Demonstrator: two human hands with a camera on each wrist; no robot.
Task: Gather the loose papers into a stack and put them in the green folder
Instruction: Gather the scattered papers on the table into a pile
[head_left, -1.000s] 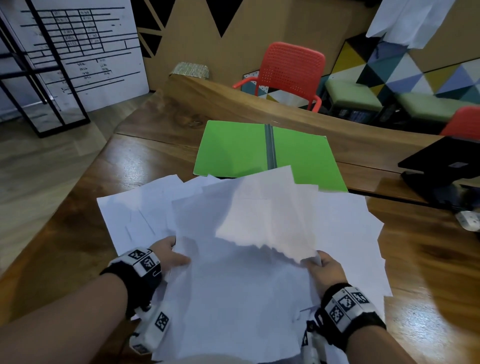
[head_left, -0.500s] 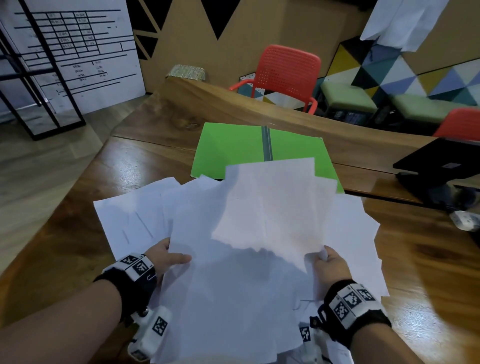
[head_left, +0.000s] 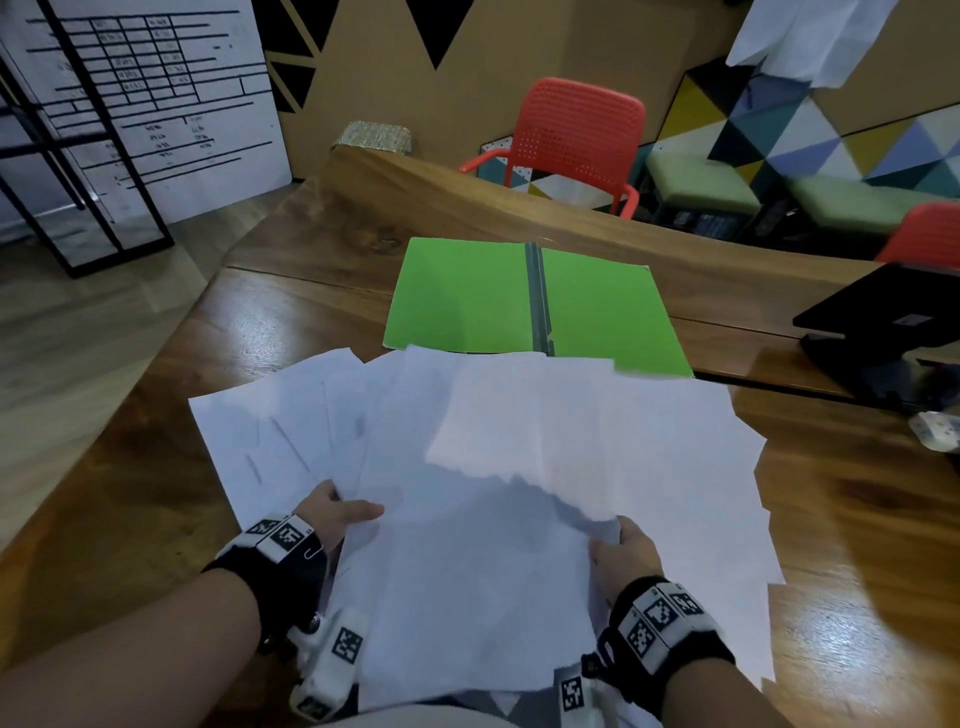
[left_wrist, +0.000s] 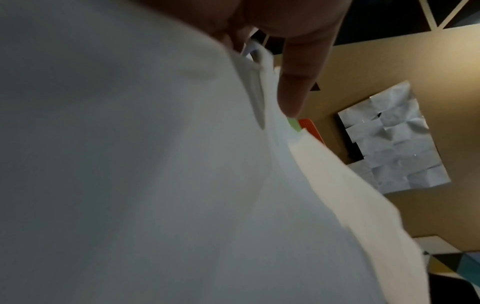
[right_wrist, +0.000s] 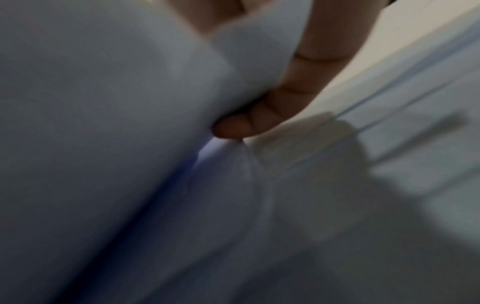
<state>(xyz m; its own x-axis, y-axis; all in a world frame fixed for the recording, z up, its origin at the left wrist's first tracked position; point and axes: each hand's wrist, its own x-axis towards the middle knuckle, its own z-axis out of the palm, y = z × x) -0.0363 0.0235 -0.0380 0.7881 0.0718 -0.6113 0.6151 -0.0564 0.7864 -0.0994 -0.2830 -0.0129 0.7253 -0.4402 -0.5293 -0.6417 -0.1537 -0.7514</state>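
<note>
A fan of several loose white papers covers the near part of the wooden table. My left hand grips their left edge, thumb on top. My right hand pinches a bunch of sheets at the right. In the left wrist view a finger lies against the paper. In the right wrist view a curled finger presses into the white sheets. The green folder lies open and flat just beyond the papers, its dark spine in the middle.
A black laptop sits on the table at far right, with a small white object before it. Red chairs and green seats stand behind the table. The table's left edge drops to wooden floor.
The sheets that stood raised and tilted have come down flatter toward the table, uncovering more of the green folder. Both hands keep their hold at the near edge.
</note>
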